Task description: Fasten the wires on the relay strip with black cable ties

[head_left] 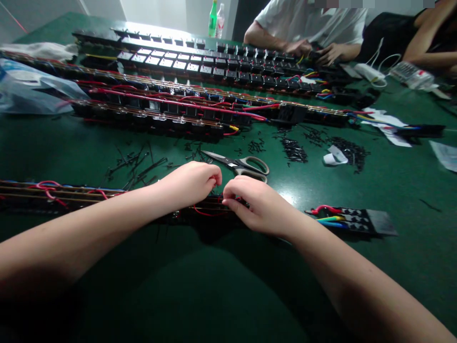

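Note:
A long black socket strip point(350, 220) with red, yellow and blue wires lies across the green table point(214, 286) in front of me. My left hand point(189, 183) rests on its middle with fingers curled into a pinch. My right hand point(257, 202) sits just to the right, fingers closed and pressed onto the strip beside a thin red wire point(203, 212). What the fingertips hold is hidden. The two hands almost touch.
Grey-handled scissors point(243, 166) lie just beyond my hands. Black cable ties point(139, 166) and small black screws point(294, 151) are scattered around. Several more wired strips point(171, 107) fill the far table. A plastic bag point(28, 90) lies far left. Other people's hands point(314, 50) work far right.

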`<state>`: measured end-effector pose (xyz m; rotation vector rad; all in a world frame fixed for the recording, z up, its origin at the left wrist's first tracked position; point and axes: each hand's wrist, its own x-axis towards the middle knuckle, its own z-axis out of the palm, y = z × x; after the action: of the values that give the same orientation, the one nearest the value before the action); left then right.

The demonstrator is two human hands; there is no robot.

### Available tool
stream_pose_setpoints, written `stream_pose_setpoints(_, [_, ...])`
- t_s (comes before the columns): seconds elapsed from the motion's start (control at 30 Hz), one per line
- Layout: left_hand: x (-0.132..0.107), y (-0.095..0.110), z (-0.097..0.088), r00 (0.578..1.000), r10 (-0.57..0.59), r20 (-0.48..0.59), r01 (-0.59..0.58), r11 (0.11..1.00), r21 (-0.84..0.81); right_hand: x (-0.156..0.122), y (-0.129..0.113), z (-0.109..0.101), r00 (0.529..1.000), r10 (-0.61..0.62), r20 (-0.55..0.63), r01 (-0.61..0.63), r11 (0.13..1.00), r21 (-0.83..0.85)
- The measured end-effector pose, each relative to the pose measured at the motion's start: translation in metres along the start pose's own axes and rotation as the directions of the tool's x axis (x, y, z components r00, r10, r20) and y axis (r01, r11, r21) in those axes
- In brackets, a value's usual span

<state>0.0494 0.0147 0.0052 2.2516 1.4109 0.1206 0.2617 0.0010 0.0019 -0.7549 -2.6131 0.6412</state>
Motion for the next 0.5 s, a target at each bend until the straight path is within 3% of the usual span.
stream_pose_setpoints(0.17, [0.003, -0.006, 0.011, 0.991, 0.059, 0.123, -0.055, 0.998, -0.037, -0.007, -0.001, 0.011, 0.983, -0.144, -0.116, 0.144, 0.99, -0.004])
stream_pose_setpoints(0.5, [0.005, -0.001, 0.007, 0.981, 0.055, 0.185, -0.054, 0.998, -0.009, -0.009, 0.0, 0.011, 0.981, -0.153, -0.116, 0.155, 0.988, 0.01])
